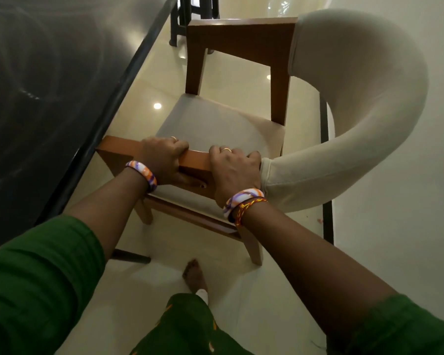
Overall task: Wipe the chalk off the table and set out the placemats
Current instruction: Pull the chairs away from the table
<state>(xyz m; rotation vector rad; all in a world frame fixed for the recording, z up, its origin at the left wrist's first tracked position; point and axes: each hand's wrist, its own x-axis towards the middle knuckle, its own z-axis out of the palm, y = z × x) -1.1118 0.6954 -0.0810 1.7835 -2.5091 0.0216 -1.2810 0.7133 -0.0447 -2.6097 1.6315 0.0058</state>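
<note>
both hands, left hand (162, 160) and right hand (235, 170), grip clenched around the wooden arm (194, 160) of a chair (215, 124), just beside the dark worktop (36, 98), smeared with pale chalk swirls.

We see only part of the dark table (31, 103), cut off at the left edge, its chalk marks blurred and unreadable.

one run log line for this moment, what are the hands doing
left hand: grips wooden armrest | right hand: grips same armrest | chair: beside dark table | placemats: none visible
</note>
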